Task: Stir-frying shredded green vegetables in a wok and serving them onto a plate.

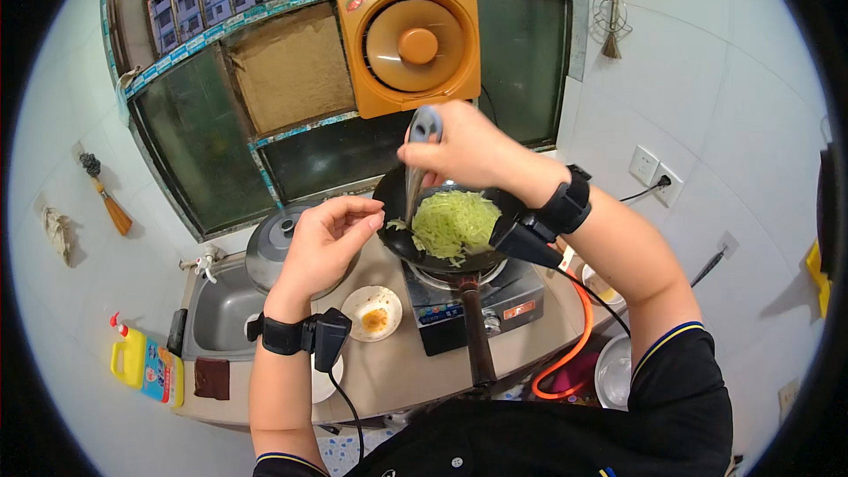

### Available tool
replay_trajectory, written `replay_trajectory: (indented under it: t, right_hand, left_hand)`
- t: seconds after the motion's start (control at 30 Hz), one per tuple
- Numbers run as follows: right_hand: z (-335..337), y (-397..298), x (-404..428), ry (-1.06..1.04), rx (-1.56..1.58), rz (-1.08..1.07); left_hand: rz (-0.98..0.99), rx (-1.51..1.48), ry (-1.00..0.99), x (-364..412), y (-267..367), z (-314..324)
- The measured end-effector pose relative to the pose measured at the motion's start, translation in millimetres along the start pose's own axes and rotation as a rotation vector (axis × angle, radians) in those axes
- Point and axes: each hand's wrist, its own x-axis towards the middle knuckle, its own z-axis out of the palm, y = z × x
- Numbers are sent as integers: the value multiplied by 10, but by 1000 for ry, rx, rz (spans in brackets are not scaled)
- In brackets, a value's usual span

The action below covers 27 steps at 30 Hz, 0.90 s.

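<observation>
My right hand (464,142) grips a metal cooking spatula (416,182) by its grey handle, held nearly upright over a dark wok (395,192). The spatula's lower end reaches down at the left side of a heap of pale green shredded vegetable (457,222) in the wok. Just left of the wok's rim is my left hand (324,238), its thumb and fingertips brought together. Whether anything small sits between them cannot be seen. The wok rests on a gas stove (437,334), its dark handle (478,338) pointing towards me.
A large domed lid (265,245) stands behind my left hand, beside the sink (222,311). A soiled white bowl (354,301) lies left of the stove. An orange hose (583,338) curves at the right. A yellow bottle (132,361) and brown cloth (212,379) are far left.
</observation>
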Motion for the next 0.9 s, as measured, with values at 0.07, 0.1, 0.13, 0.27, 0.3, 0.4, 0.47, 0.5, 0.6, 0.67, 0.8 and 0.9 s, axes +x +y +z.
replay_trajectory:
  t: [0.07, 0.1, 0.13, 0.27, 0.3, 0.4, 0.47, 0.5, 0.6, 0.67, 0.8, 0.9]
  right_hand:
    - [11, 151, -15, -100, -142, 31]
    - [-40, 228, -22, -73, -222, 22]
    - [-154, 300, -30, -4, -163, 93]
    - [-832, 376, -213, 271, -129, 263]
    - [-964, 408, -275, 323, -138, 281]
    - [-1192, 648, -420, 419, -144, 339]
    - [-1298, 943, -532, 624, -68, 394]
    - [-1335, 1166, -598, 702, 66, 430]
    - [-1255, 1819, -849, 877, 457, 554]
    - [-1090, 2187, -975, 820, 774, 653]
    - [-863, 1891, -912, 733, 781, 503]
    - [-911, 1171, -732, 413, 406, 308]
  left_hand:
    - [5, -30, -16, 13, -15, 62]
    - [11, -36, -25, 16, -36, 79]
    - [25, -5, -41, 16, -67, 84]
    - [33, 8, -32, 51, -148, 93]
    - [12, 29, -47, 82, -157, 96]
    - [-5, 29, -65, 169, -183, 181]
    - [-9, 34, -111, 243, -216, 264]
    - [-6, 32, -109, 271, -214, 300]
    - [-37, 11, -152, 376, -243, 407]
    - [-36, 10, -166, 426, -289, 443]
    - [-32, 0, -171, 506, -263, 536]
    - [-36, 21, -128, 489, -206, 457]
